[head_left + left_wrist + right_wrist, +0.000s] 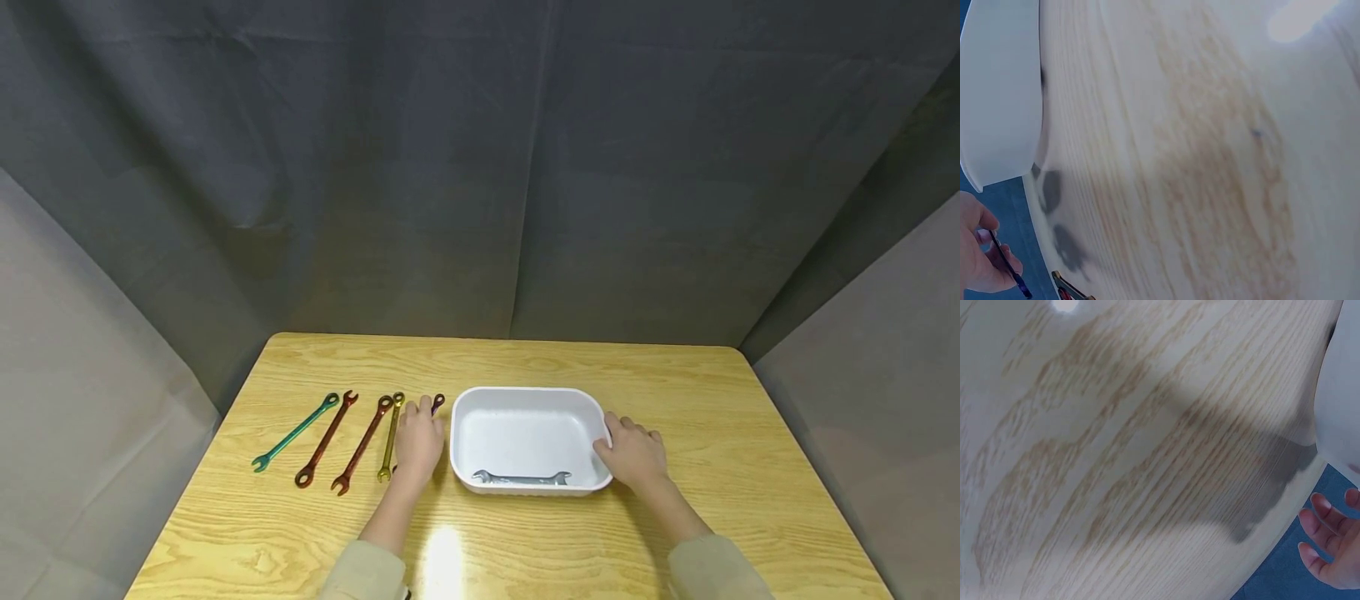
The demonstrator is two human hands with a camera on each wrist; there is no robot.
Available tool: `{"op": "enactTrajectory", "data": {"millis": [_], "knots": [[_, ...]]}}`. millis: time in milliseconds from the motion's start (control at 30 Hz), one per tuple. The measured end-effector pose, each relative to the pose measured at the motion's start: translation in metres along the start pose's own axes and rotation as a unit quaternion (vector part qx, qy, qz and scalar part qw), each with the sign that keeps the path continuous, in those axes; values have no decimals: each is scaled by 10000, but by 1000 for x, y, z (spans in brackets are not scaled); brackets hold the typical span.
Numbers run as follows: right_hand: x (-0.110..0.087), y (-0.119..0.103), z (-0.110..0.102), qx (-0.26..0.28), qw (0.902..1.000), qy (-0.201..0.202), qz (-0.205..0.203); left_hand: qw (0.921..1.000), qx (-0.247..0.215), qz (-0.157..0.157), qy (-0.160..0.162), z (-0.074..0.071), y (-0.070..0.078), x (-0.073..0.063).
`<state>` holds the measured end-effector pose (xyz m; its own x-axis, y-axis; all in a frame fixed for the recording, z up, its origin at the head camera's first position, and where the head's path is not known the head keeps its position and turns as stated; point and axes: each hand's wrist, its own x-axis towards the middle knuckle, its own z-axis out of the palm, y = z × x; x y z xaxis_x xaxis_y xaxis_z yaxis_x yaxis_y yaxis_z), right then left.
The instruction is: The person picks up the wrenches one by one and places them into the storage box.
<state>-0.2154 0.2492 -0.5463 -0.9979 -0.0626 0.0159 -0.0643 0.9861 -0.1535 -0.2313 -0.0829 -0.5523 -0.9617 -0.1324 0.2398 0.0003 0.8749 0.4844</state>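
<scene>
My left hand (420,442) pinches a purple combination wrench (438,402) just left of the white tray (456,433). In the left wrist view the dark purple wrench (1005,265) sticks out between thumb and fingers, above the tabletop. My right hand (636,454) holds the tray's right rim, thumb over the edge and fingers outside. From the right wrist, several loosely bent fingers (1322,531) show beside the tray wall (1341,406); the grip itself is partly hidden. A silver open-end wrench (521,479) lies along the near side inside the tray.
Left of my left hand lie a yellow wrench (391,437), two red wrenches (365,442) (327,437) and a green wrench (296,432), side by side. They rest on a wooden table (750,500). Grey curtains (480,167) stand behind it and at both sides.
</scene>
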Motion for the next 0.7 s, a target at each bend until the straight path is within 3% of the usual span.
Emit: {"op": "enactTrajectory", "data": {"millis": [233,700], "knots": [[1,1,2,-38,10000,-51,40,9997,116,230,3,-4,9,-2],[1,2,3,-20,10000,-26,8,9991,112,392,-139,-2,24,-2]]}}
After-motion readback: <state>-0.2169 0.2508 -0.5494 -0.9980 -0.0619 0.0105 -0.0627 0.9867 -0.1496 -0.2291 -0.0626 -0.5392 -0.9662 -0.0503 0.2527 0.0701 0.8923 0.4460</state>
